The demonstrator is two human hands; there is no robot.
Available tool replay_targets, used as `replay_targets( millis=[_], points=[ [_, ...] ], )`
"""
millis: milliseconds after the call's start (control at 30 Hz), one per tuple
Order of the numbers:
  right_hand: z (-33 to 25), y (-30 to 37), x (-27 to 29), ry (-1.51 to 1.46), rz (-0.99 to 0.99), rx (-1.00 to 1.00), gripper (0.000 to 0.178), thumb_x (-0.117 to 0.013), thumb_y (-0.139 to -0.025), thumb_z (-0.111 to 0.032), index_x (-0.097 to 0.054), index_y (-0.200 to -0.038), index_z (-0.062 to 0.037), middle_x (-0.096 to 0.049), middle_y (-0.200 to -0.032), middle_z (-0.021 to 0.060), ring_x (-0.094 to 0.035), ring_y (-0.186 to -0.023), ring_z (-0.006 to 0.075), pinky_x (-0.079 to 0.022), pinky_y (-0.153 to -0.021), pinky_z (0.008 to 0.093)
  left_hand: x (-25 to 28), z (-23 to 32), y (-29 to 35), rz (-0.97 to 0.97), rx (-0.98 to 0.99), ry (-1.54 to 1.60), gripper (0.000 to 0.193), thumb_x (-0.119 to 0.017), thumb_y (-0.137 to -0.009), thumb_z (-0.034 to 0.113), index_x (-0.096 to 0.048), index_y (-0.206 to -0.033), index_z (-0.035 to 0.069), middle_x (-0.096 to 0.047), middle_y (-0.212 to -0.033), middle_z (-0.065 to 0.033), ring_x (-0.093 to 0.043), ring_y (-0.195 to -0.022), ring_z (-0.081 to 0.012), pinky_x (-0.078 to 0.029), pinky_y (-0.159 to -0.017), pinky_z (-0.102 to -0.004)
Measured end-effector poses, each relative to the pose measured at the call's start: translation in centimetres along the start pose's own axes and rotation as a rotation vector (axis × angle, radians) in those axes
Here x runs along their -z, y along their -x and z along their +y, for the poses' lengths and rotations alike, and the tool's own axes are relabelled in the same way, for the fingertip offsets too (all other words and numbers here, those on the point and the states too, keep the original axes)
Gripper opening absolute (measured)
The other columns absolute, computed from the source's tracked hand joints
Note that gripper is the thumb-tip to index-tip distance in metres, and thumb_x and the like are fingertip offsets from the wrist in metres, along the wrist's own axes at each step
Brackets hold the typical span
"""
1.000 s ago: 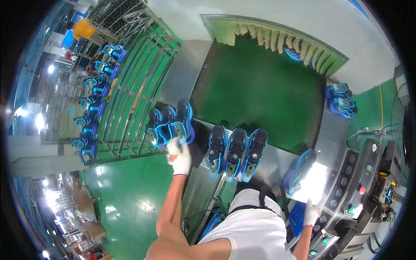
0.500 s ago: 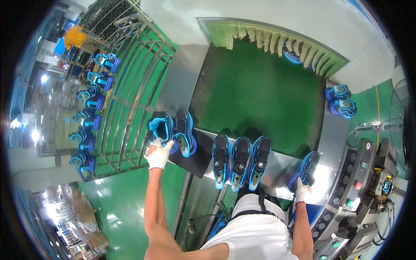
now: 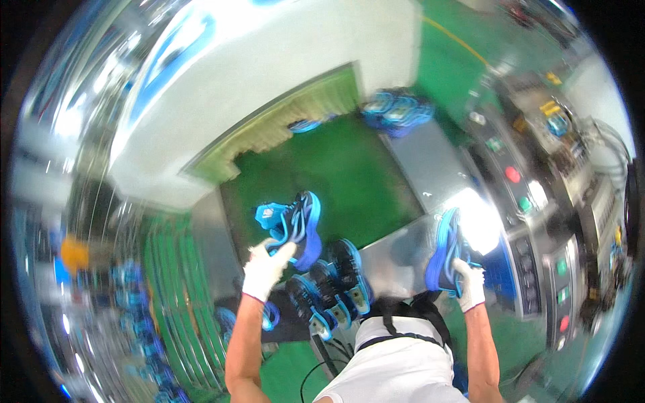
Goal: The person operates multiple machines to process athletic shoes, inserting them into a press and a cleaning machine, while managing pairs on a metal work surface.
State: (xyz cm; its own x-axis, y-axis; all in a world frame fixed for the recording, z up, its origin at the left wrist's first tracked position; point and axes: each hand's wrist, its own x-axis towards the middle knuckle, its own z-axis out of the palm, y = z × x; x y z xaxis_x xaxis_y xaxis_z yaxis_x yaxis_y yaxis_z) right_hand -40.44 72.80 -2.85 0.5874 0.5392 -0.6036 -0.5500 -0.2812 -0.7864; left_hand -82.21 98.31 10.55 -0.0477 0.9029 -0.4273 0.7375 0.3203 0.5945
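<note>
My left hand [image 3: 266, 270], in a white glove, is closed on a black and blue sneaker [image 3: 308, 232] by its heel end. That sneaker is raised over the green conveyor belt [image 3: 356, 181], tilted so its purple-blue sole side shows. To the right, my gloved right hand [image 3: 470, 285] grips another sneaker [image 3: 443, 248] near its lower end, toe pointing up and away. Between the hands, three sneakers [image 3: 332, 295] stand side by side at the belt's near edge. Parts of blue footwear [image 3: 271, 316] show beside my left forearm, mostly hidden and blurred.
Fabric strips [image 3: 269, 141] hang at the machine opening, with a sneaker [image 3: 304, 125] beneath them. More sneakers [image 3: 398, 111] sit at the far right corner. A button panel [image 3: 514, 174] lines the right; a metal rack [image 3: 181, 289] stands left.
The view has swung to the right and blurred. My left hand has lifted a sneaker and brought it over the belt. My right hand has raised its sneaker off the metal ledge.
</note>
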Motion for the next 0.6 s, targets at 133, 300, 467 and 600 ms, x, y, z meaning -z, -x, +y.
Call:
replay_targets(
  millis=[133, 300, 467, 600],
  points=[
    [-3.2, 7.7, 3.7, -0.274, 0.177, 0.052, 0.036, -0.08, -0.083, -0.01, -0.068, -0.115, -0.0014, -0.071, -0.1, 0.0072, -0.068, -0.08, 0.0176, -0.058, -0.071, 0.0335, -13.7, 7.7, 2.8, -0.158, -0.566, -0.115, 0.043, -0.082, -0.085, 0.034, -0.069, -0.105, -0.002, -0.07, -0.108, -0.0194, -0.067, -0.1, -0.0318, -0.052, -0.088, -0.042],
    [-1.3, 16.6, 13.3, -0.405, 0.494, 0.184, 0.028, -0.085, -0.082, -0.026, -0.077, -0.092, -0.0013, -0.07, -0.083, 0.0037, -0.061, -0.066, 0.0092, -0.05, -0.061, 0.0294, -27.6, 15.2, 12.1, -0.371, -1.292, -0.353, 0.039, -0.085, -0.08, 0.023, -0.068, -0.108, 0.003, -0.064, -0.125, -0.0239, -0.063, -0.112, -0.0403, -0.051, -0.096, -0.0452],
    [1.6, 26.3, 21.5, -0.084, 0.943, -0.14, 0.056, -0.083, -0.083, -0.048, -0.071, -0.099, 0.0052, -0.068, -0.085, 0.0073, -0.058, -0.071, 0.0135, -0.052, -0.069, 0.0357, -38.7, 16.1, 27.0, -0.954, -1.689, -0.097, 0.028, -0.086, -0.077, 0.023, -0.07, -0.088, 0.004, -0.061, -0.127, -0.0282, -0.066, -0.104, -0.0452, -0.055, -0.084, -0.0469],
    [5.2, 37.4, 22.0, -0.487, 1.296, 0.092, 0.081, -0.078, -0.076, -0.069, -0.074, -0.104, 0.0064, -0.074, -0.09, 0.0203, -0.071, -0.085, 0.0224, -0.054, -0.08, 0.0392, -43.4, 15.5, 35.7, -1.211, -2.125, -0.209, 0.048, -0.088, -0.075, 0.03, -0.065, -0.109, 0.005, -0.068, -0.113, -0.0225, -0.068, -0.101, -0.0406, -0.055, -0.085, -0.046]
  ],
)
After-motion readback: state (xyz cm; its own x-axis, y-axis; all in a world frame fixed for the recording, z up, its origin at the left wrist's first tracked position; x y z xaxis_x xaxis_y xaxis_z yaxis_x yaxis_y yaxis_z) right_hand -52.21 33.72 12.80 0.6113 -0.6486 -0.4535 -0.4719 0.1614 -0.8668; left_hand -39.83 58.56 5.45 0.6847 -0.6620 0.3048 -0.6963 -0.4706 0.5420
